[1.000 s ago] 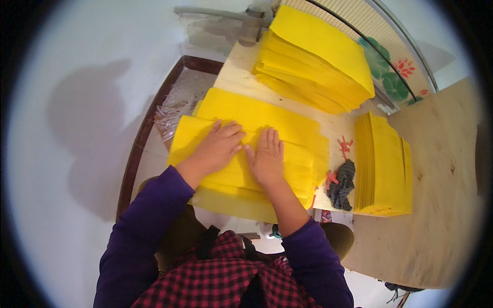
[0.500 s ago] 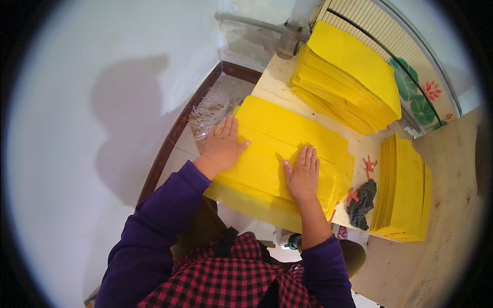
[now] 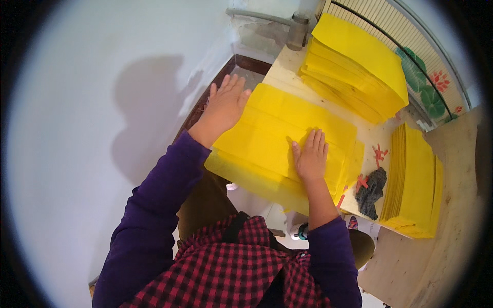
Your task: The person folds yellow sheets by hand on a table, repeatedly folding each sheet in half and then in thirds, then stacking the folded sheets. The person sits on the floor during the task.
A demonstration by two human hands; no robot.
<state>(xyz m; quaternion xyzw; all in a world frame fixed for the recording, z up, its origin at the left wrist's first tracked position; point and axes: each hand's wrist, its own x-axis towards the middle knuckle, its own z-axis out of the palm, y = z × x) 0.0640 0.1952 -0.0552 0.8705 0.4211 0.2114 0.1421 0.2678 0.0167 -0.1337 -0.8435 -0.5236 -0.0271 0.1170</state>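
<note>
Yellow fabric-like sheets (image 3: pixel 277 128) lie spread in a flat layered pile at the table's left side, one thin flap hanging over the near edge. Flat on them, toward their right side, rests my right hand (image 3: pixel 311 158), fingers stretched out. My left hand (image 3: pixel 226 105) is at the pile's left edge, apparently raised a little above it, fingers extended and holding nothing. Both forearms wear purple sleeves.
A tall stack of yellow sheets (image 3: pixel 354 66) stands at the back, near a brownish jar (image 3: pixel 297 32). Another yellow stack (image 3: pixel 413 182) is at right. Between lie a dark crumpled cloth (image 3: pixel 371 192) and red strips (image 3: pixel 379 154). The wall (image 3: pixel 77 154) is close at left.
My left hand has come up off the sheets' left edge and moved slightly away. My right hand stays flat on the pile. The whole view has shifted a little.
</note>
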